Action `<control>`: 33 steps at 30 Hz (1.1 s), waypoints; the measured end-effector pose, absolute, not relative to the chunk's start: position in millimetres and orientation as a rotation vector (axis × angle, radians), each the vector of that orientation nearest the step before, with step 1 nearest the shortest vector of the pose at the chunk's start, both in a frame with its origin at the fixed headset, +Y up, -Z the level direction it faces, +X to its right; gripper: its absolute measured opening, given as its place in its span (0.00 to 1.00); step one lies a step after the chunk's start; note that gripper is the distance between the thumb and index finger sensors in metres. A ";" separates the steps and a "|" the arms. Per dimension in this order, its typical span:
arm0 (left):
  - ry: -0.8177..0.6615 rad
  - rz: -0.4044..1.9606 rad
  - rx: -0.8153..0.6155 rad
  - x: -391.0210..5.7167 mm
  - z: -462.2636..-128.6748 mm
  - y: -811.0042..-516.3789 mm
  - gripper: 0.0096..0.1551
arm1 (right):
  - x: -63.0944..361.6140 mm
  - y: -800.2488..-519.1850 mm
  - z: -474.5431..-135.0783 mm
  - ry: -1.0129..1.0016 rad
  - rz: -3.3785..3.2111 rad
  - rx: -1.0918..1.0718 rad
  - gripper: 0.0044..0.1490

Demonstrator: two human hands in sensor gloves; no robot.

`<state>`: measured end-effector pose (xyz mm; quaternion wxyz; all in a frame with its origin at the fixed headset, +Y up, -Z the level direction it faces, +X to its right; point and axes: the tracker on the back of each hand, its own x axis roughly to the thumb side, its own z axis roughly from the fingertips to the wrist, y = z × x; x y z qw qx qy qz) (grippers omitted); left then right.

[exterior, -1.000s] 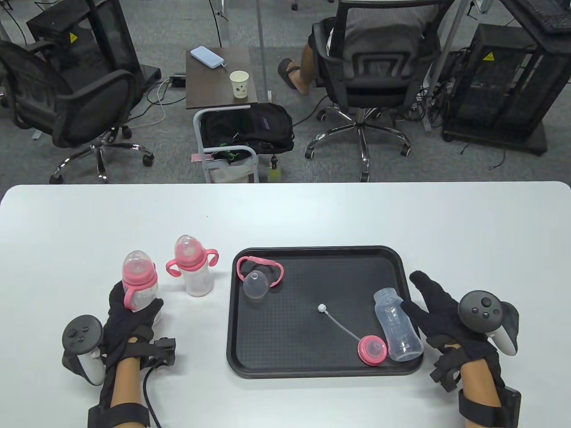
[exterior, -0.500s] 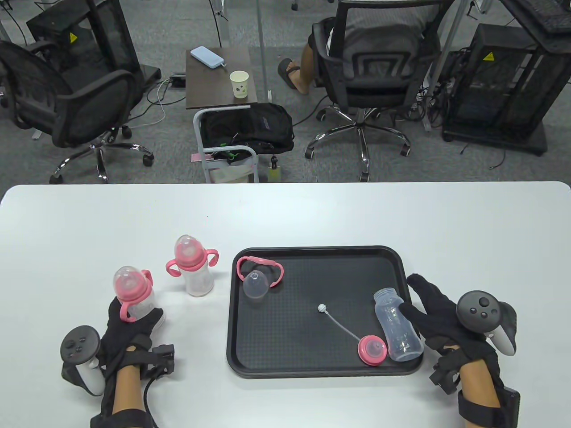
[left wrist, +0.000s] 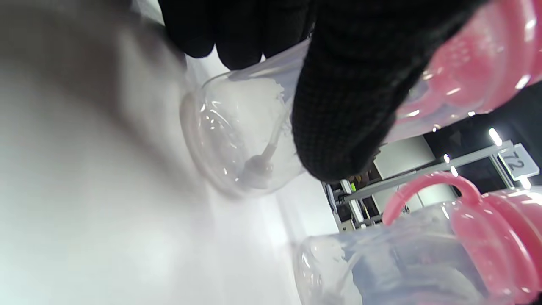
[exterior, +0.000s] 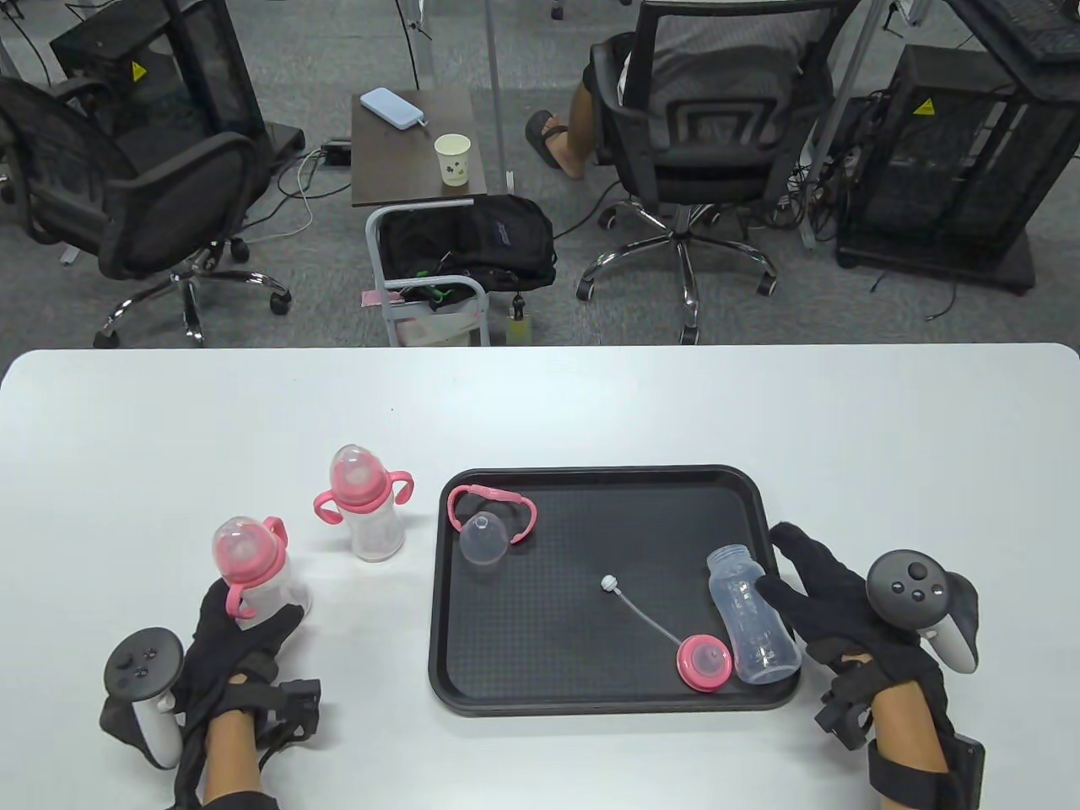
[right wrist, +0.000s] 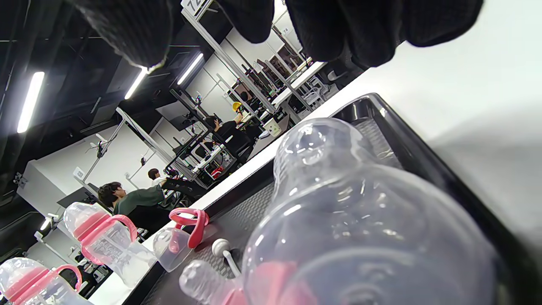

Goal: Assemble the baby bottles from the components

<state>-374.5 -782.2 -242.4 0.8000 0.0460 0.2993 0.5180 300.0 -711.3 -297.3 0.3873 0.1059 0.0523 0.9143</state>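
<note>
The left hand (exterior: 232, 645) is wrapped round the bottom of a finished bottle (exterior: 253, 567) with a pink top. The bottle stands near the left of the white surface (exterior: 591, 405). In the left wrist view its base looks like it is on or very near the surface, but I cannot tell if it touches. To do this step well, set it down flat and straight, then let go slowly so it does not tip. Keep it apart from the second finished bottle (exterior: 367, 510), which stands just to its right.

Next comes the black tray (exterior: 603, 707). In it lie a pink handle ring (exterior: 492, 506), a clear cap (exterior: 483, 540), a straw (exterior: 637, 607), a pink lid (exterior: 704, 662) and an empty bottle (exterior: 753, 614).

The right hand (exterior: 831, 595) is open, with its fingers straight, close beside the empty bottle. I cannot tell if it touches.
</note>
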 end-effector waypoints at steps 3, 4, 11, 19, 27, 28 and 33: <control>0.647 1.149 0.085 -380.0 -237.4 -772.9 0.63 | 301.3 -710.3 -296.9 0.127 2.316 0.270 0.51; 0.647 1.164 0.094 -381.7 -235.8 -770.2 0.63 | 301.5 -710.0 -296.7 0.125 2.314 0.270 0.51; 0.638 1.189 0.206 -389.9 -215.8 -733.5 0.61 | 302.3 -709.2 -296.9 0.119 2.302 0.276 0.51; 0.318 1.135 0.216 -359.3 -197.3 -683.9 0.51 | 301.9 -709.7 -297.1 0.118 2.295 0.288 0.51; -0.033 0.943 0.206 -279.5 -199.3 -643.9 0.48 | 301.6 -709.4 -296.3 0.117 2.302 0.292 0.50; -0.061 0.911 0.189 -268.3 -202.4 -641.3 0.48 | 301.6 -709.4 -296.2 0.117 2.305 0.293 0.50; -0.237 0.784 0.081 -206.0 -228.2 -642.2 0.50 | 302.3 -709.4 -295.7 0.116 2.316 0.286 0.50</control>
